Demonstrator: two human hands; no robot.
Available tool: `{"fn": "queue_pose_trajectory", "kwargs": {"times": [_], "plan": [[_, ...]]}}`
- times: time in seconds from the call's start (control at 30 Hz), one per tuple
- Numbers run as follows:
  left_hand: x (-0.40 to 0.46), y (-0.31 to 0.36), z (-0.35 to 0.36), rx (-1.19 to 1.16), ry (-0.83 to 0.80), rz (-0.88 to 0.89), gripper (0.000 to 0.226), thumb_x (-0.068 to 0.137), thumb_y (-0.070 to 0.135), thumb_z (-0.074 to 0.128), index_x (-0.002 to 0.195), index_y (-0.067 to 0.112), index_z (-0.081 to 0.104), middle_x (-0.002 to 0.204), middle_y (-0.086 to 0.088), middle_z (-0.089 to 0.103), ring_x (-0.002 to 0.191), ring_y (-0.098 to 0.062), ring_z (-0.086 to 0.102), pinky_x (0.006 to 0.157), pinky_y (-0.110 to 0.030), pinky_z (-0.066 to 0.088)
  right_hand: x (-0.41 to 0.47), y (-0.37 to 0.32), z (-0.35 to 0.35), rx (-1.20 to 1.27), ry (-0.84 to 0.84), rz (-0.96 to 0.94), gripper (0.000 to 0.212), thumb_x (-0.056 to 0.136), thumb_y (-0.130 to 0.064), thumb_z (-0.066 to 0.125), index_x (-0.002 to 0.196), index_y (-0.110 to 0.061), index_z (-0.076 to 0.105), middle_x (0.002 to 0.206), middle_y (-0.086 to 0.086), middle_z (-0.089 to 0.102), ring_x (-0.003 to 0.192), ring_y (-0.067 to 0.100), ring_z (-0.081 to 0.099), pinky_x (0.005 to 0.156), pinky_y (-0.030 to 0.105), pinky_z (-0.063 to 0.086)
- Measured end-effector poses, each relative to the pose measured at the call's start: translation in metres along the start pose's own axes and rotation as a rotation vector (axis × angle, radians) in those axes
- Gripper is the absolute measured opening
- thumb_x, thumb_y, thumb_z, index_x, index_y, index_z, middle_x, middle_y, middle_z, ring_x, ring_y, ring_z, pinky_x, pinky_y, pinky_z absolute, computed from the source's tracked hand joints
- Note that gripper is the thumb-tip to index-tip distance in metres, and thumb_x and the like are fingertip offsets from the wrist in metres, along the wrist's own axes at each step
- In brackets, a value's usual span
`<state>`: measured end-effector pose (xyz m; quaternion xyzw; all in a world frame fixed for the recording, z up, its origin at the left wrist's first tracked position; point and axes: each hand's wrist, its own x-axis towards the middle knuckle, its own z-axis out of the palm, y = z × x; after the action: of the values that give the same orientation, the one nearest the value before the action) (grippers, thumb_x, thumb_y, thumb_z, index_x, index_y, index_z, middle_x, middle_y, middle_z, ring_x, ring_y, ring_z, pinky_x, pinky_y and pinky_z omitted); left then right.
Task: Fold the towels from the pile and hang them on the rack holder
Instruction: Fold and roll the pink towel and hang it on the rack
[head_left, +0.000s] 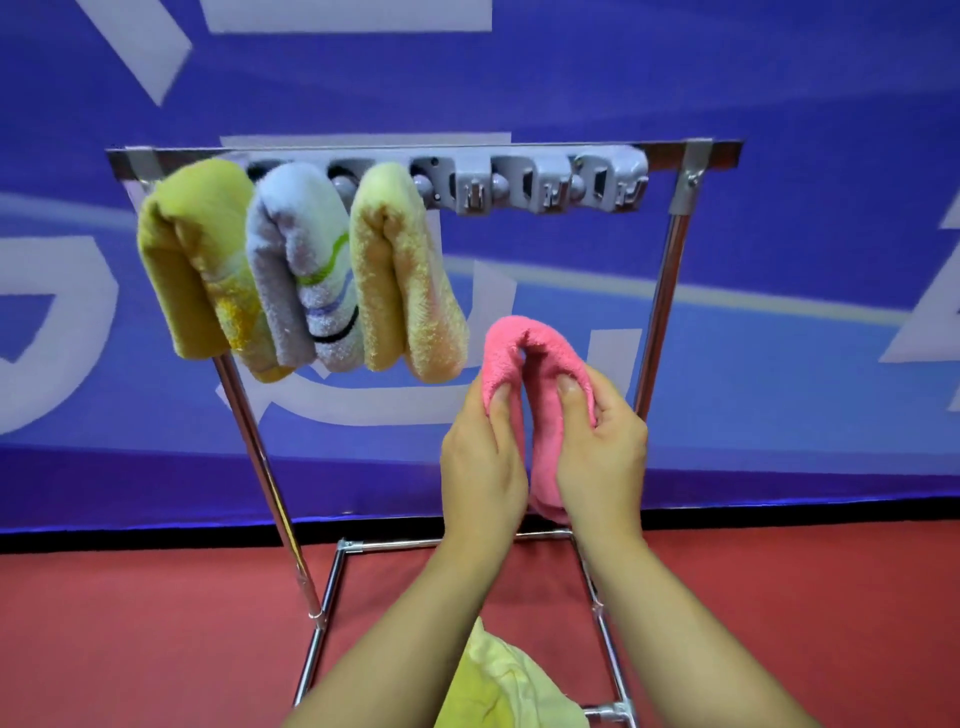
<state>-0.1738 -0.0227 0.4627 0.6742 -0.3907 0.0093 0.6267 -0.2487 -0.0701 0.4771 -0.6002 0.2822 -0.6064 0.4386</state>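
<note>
1. Standing above both hands, a chrome tube rack with a grey plastic clip holder (540, 182) is offering free clips up and slightly right of them.
2. Hanging folded, a fluffy pink towel (540, 358) is running vertically, fold uppermost.
3. Gripping it are the left hand (480, 462) and right hand (602, 457), about equally near.

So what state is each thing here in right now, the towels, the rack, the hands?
Pink towel: folded over, held up below the holder, not hung.
Left hand: grips the pink towel.
Right hand: grips the pink towel.
Mustard towel: folded, hanging.
White striped towel: folded, hanging.
Pale yellow towel: folded, hanging.
Grey holder: right-hand slots free.
Rack: upright.
Yellow cloth: crumpled, unfolded, at the bottom.
</note>
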Motion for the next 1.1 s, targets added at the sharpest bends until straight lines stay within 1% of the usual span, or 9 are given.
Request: {"fn": "queue_pose_trajectory", "kwargs": {"times": [0.1,0.2,0.43,0.53,0.6,0.7,0.87,1.0,1.1], "plan": [[0.025,0.042,-0.006,-0.069,0.133,0.022,0.036,0.11,0.03,0.038,0.133,0.016,0.062,0.127,-0.008,0.07,0.116,-0.027,0.061,0.09,-0.035,0.044,0.026,-0.037,0.008,-0.008,0.024,-0.108,0.023,0.102,-0.009,0.055,0.115,-0.015,0.074,0.09,-0.03,0.067,0.083,-0.022,0.061,0.075,0.0,0.041],[0.053,0.073,-0.013,-0.088,0.268,0.086,0.043,0.107,0.037,0.034,0.125,0.016,0.066,0.119,-0.007,0.071,0.114,-0.031,0.062,0.096,-0.041,0.047,0.048,-0.068,0.019,-0.045,0.051,-0.197,0.024,0.102,-0.012,0.055,0.117,-0.017,0.074,0.092,-0.03,0.065,0.084,-0.022,0.06,0.075,0.0,0.039],[0.096,0.113,-0.025,-0.036,0.345,0.014,0.036,0.11,0.036,0.031,0.12,0.024,0.064,0.11,-0.005,0.072,0.101,-0.03,0.063,0.071,-0.029,0.029,0.088,-0.102,0.048,-0.107,0.09,-0.287,0.027,0.102,-0.019,0.052,0.119,-0.023,0.073,0.104,-0.01,0.076,0.098,0.011,0.069,0.084,0.023,0.051],[0.106,0.117,-0.029,-0.049,0.342,0.013,0.034,0.11,0.035,0.031,0.116,0.022,0.062,0.102,-0.005,0.071,0.095,-0.03,0.063,0.069,-0.029,0.027,0.1,-0.106,0.054,-0.142,0.075,-0.27,0.028,0.103,-0.022,0.051,0.119,-0.026,0.073,0.103,-0.008,0.077,0.095,0.011,0.068,0.076,0.01,0.046],[0.114,0.117,-0.03,-0.035,0.335,0.001,0.034,0.11,0.036,0.031,0.114,0.019,0.061,0.099,-0.005,0.069,0.093,-0.031,0.062,0.07,-0.032,0.028,0.106,-0.106,0.058,-0.174,0.059,-0.26,0.028,0.103,-0.024,0.049,0.12,-0.028,0.072,0.104,-0.009,0.076,0.095,0.011,0.067,0.074,0.01,0.044],[0.121,0.107,-0.031,0.027,0.31,0.009,0.035,0.109,0.041,0.03,0.115,0.022,0.059,0.102,-0.006,0.068,0.096,-0.031,0.063,0.074,-0.038,0.038,0.11,-0.099,0.062,-0.193,0.013,-0.252,0.029,0.103,-0.025,0.049,0.121,-0.029,0.071,0.105,-0.01,0.076,0.098,0.013,0.068,0.08,0.026,0.051],[0.121,0.069,-0.031,0.094,0.248,-0.014,0.037,0.109,0.037,0.03,0.133,0.025,0.056,0.132,-0.006,0.062,0.125,-0.033,0.055,0.093,-0.039,0.041,0.1,-0.07,0.063,-0.253,-0.03,-0.212,0.03,0.103,-0.023,0.049,0.125,-0.029,0.069,0.106,-0.004,0.077,0.098,0.023,0.068,0.08,0.038,0.053],[0.115,0.042,-0.032,0.028,0.131,0.069,0.033,0.108,0.029,0.036,0.13,0.02,0.059,0.127,-0.003,0.064,0.118,-0.027,0.06,0.095,-0.036,0.045,0.088,-0.05,0.06,-0.282,-0.079,-0.169,0.03,0.102,-0.022,0.05,0.124,-0.031,0.068,0.102,-0.006,0.077,0.095,0.021,0.068,0.082,0.036,0.053],[0.11,0.028,-0.025,-0.144,-0.07,0.055,0.034,0.103,0.045,0.04,0.126,0.028,0.059,0.113,0.006,0.068,0.103,-0.017,0.065,0.094,-0.047,0.054,0.08,-0.037,0.057,-0.279,-0.196,-0.151,0.021,0.102,-0.032,0.052,0.116,-0.031,0.069,0.092,-0.008,0.075,0.087,0.017,0.069,0.08,0.043,0.056]]}}
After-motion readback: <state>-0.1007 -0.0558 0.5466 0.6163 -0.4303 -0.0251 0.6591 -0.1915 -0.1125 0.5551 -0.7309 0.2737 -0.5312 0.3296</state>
